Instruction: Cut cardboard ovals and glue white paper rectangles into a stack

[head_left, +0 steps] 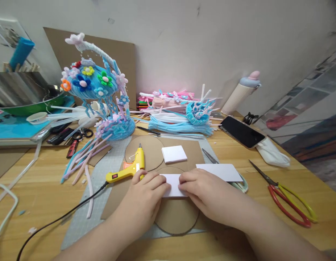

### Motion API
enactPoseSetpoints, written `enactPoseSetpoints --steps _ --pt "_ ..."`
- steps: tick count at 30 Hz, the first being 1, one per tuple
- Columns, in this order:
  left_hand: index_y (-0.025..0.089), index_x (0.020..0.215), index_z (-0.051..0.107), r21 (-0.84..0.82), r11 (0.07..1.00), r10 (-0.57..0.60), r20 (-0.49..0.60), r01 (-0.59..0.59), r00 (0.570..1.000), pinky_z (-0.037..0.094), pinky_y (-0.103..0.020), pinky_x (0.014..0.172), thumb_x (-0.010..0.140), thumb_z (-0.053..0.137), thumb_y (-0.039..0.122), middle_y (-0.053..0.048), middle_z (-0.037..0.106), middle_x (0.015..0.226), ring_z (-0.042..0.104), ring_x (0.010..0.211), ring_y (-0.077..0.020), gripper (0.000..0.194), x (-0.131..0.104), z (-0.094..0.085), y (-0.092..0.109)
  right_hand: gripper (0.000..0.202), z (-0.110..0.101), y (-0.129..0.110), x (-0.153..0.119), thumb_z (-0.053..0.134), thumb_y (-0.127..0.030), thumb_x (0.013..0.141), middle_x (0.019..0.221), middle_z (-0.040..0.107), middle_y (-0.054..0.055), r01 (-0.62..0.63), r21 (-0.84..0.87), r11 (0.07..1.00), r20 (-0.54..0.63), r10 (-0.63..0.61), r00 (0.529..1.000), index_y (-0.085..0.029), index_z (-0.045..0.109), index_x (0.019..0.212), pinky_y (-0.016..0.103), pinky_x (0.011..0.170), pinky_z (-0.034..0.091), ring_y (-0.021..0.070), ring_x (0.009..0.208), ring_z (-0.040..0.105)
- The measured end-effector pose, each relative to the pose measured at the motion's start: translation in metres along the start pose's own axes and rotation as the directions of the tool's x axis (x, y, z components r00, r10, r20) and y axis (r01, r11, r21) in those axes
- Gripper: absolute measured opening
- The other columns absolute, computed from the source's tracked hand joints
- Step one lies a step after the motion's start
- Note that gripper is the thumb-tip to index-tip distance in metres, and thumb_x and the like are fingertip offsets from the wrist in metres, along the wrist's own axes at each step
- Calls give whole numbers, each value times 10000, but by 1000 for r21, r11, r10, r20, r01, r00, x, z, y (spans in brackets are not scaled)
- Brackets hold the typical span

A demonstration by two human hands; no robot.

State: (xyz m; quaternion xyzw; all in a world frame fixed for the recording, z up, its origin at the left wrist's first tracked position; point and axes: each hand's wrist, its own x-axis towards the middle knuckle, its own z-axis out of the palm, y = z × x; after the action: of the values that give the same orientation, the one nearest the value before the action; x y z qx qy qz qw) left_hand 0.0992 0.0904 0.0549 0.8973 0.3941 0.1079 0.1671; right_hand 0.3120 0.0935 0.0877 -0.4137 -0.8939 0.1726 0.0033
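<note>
A small white sheet of paper (173,186) lies over the cardboard with two drawn circles (178,217). My left hand (147,192) pinches its left end, thumb and fingers pressed together. The right end is gripped by my right hand (200,190), fingers closed on it. Just left of my left hand lies a yellow glue gun (133,167), its nozzle pointing away from me. A square stack of white paper (174,153) sits beyond the sheet. Beside my right forearm is another white paper strip (219,172), partly covering a pair of scissors (210,156).
A blue pipe-cleaner jellyfish lamp with flowers (91,83) stands at the back left. Bundles of pipe cleaners (178,125) lie by the wall. To the right are a black phone (241,131) and red-and-yellow-handled scissors (287,203). A black cord (64,214) crosses the left side.
</note>
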Motion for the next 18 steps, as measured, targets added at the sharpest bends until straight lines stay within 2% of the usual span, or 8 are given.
enactPoseSetpoints --steps 10,18 --pt "300 1067 582 44 999 1 14 -2 1000 220 -440 975 827 373 18 32 656 1051 533 1085 -188 425 1 -2 1 249 3 0 1 470 -89 887 844 637 12 -2 -13 1000 -10 2 1000 -182 650 744 288 716 422 162 775 572" --pt "299 1067 595 40 999 13 6 -13 1000 224 -426 963 813 376 4 30 662 1045 546 1070 -179 446 2 -4 0 248 2 1 3 478 -75 879 835 636 8 -5 -17 1000 -23 5 1000 -182 659 747 294 719 406 161 769 554"
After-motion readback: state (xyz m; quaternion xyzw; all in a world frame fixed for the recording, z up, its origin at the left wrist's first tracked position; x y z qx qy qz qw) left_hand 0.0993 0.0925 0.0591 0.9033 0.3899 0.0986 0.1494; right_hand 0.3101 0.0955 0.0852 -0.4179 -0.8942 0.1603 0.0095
